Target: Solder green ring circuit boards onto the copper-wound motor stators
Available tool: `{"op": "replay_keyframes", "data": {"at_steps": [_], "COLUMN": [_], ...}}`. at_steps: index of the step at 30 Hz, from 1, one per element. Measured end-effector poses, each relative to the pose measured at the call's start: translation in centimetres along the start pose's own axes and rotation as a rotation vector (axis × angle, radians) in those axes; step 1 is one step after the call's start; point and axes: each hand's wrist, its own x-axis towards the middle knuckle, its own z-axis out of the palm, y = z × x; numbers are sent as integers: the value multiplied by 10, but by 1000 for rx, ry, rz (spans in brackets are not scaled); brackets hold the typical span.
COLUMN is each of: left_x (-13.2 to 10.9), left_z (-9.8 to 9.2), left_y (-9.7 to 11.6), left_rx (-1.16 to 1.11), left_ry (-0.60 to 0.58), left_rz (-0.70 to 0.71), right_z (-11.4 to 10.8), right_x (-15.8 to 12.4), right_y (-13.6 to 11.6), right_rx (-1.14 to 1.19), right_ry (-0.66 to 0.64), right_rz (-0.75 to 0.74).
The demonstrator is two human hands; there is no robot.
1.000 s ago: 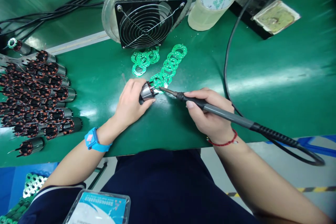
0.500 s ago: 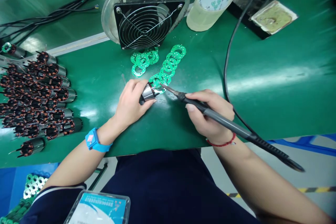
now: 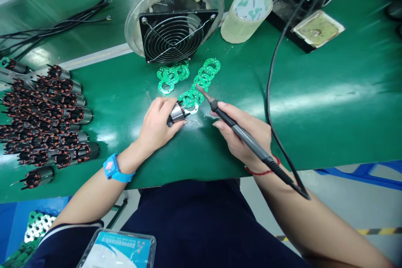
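My left hand [image 3: 160,122] is closed around a silver motor stator [image 3: 177,113] lying on its side on the green bench. Its wired end faces right, against a ring-shaped circuit board [image 3: 192,109] at the near end of an overlapping row of green ring boards [image 3: 205,76]. In my right hand [image 3: 243,132] is a soldering iron [image 3: 237,127], held like a pen. Its tip points up and left, over the middle of that row; whether it touches a board I cannot tell. A second small cluster of ring boards [image 3: 169,76] lies left of the row.
Many stators [image 3: 47,117] stand packed at the left. A fume fan [image 3: 174,35] sits behind the boards, with a tape roll [image 3: 246,16] and a soldering stand with sponge [image 3: 318,29] to its right. The iron's cable [image 3: 273,63] hangs at the right; black wires [image 3: 63,25] lie back left.
The soldering iron's tip has moved up and away from the stator's end, and its handle has swung steeper. My left hand still holds the stator in place. The view has shifted slightly.
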Motion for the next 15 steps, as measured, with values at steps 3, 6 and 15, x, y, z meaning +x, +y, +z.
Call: {"op": "replay_keyframes", "data": {"at_steps": [3, 6, 15], "left_x": [2, 5, -12], "left_z": [-2, -6, -16], "left_y": [1, 2, -17], "left_rx": [-20, -77, -694], "left_ry": [-5, 11, -61], "left_rz": [-17, -95, -302], "right_z": [-2, -2, 34], "right_x": [7, 19, 39], "right_y": [-6, -13, -34], "right_rx": [84, 85, 254], "right_ry": [-82, -121, -130], "right_rz": [86, 116, 338]}}
